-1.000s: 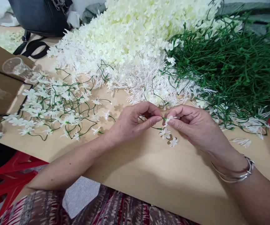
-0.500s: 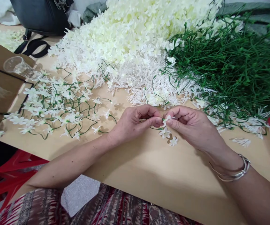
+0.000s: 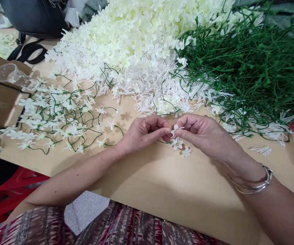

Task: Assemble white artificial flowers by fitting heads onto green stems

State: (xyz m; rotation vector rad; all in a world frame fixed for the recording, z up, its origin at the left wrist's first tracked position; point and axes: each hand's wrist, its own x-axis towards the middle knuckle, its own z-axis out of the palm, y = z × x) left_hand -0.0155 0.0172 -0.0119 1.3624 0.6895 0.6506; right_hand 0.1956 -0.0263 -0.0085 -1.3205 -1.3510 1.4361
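Near the middle of the table my left hand (image 3: 152, 131) and my right hand (image 3: 200, 134) meet fingertip to fingertip. Between them is a small white artificial flower (image 3: 175, 130), partly covered by the fingers. My right thumb and index finger pinch it. My left fingers are closed on a thin green stem (image 3: 163, 141), most of which is hidden by the hand. Two loose white flower heads (image 3: 186, 152) lie on the table just below the fingertips.
White petals (image 3: 136, 37) form a big heap at the back, with thin white stamens (image 3: 152, 85) in front. Green stems (image 3: 259, 68) are piled on the right. Assembled flowers (image 3: 60, 115) lie left, beside a tipped clear cup (image 3: 15, 75). A black bag (image 3: 34, 17) stands behind.
The whole view has shifted slightly, so things appear a little further left. Both hands keep their pinch, with the small white flower turned a little between the fingertips.
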